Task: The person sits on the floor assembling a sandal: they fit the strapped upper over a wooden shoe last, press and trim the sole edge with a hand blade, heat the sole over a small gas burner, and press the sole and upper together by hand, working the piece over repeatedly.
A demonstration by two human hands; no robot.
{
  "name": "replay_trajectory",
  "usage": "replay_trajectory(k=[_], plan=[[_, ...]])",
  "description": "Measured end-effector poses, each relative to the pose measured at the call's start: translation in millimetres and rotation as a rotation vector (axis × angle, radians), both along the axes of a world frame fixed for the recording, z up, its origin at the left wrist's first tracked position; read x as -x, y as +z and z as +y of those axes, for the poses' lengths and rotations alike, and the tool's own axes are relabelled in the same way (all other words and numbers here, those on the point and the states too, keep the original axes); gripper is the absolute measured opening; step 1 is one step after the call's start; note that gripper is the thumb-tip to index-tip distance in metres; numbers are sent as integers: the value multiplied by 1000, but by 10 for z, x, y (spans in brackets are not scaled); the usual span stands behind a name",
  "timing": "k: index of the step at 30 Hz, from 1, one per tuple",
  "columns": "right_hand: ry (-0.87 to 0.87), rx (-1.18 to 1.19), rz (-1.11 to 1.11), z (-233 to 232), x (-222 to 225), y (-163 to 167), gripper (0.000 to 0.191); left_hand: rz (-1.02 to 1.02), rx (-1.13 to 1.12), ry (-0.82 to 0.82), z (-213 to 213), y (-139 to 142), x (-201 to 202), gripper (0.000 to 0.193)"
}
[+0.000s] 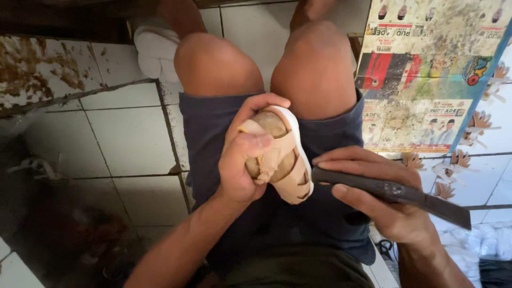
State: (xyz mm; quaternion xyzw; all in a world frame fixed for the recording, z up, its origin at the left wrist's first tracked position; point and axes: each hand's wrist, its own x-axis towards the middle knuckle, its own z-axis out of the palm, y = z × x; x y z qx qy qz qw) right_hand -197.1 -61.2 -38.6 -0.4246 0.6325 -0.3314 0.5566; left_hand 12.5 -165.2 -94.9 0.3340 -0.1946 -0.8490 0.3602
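At the bottom of the frame the person's two forearms rise toward the lap. The right hand (381,200), lower right of centre, is clenched around a dark flat tool (394,194), a long blade-like bar. Its long axis runs from lower right, where the broad end sticks out past the hand, up and leftward to a blunt tip that sits just beside, perhaps touching, the sandal's sole edge; whether they touch I cannot tell.

The left hand (242,154), centre frame, grasps a small beige strapped sandal (285,160) mounted on a brownish shoe last. The thumb presses across the straps, and the fingers curl over the top at the toe end. The sandal's long axis runs from upper left to lower right, with its white sole rim turned toward the right hand. So the sandal lies directly left of the tool tip, and the right hand is the nearer one to the exposed sole edge.

Beneath both hands are dark blue shorts (330,133), then two bare knees higher up. Left of the legs lies a pale tiled floor (128,138), stained brown at upper left. At upper right stands a glue-smeared printed board (421,80), and a white sandal (154,50) shows at the top.
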Motion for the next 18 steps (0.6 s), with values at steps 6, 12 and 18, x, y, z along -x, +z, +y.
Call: replay_trajectory(k=[6,12,18], plan=[[-89,25,-105,111,-17,61,34,66,-96,78,27,52,98,52],[-273,53,-170,320,-96,-5,37,3,-132,199,70,22,121,47],[-333,240,-70,376,-125,-35,41,-26,-192,421,186,281,304,49]])
